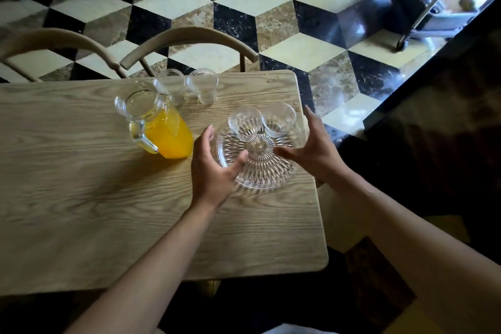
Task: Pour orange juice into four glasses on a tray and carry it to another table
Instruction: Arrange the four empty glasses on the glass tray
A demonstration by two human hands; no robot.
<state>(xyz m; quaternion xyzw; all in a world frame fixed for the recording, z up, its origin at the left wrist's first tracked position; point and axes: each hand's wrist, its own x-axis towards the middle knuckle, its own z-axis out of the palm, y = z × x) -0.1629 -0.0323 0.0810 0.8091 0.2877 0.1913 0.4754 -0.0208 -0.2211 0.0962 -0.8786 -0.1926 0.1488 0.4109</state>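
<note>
Hands [214,168] (fingers spread) flanking tray [260,171]

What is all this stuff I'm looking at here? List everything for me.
Jug of orange juice: one, clear glass, on the table, left of the tray.
Tray: one, clear cut glass, near the table's right edge.
Glasses on tray: two, clear, empty, at its far side.
Glasses on table: two, clear, empty, behind the jug.
Table: one, light wood.
Chairs: two, beige, beyond the table.
Floor: black, cream and brown cube pattern.
Trolley: one, metal, top right.
Left hand: open, at the tray's left rim.
Right hand: open, over the tray's right side.
</note>
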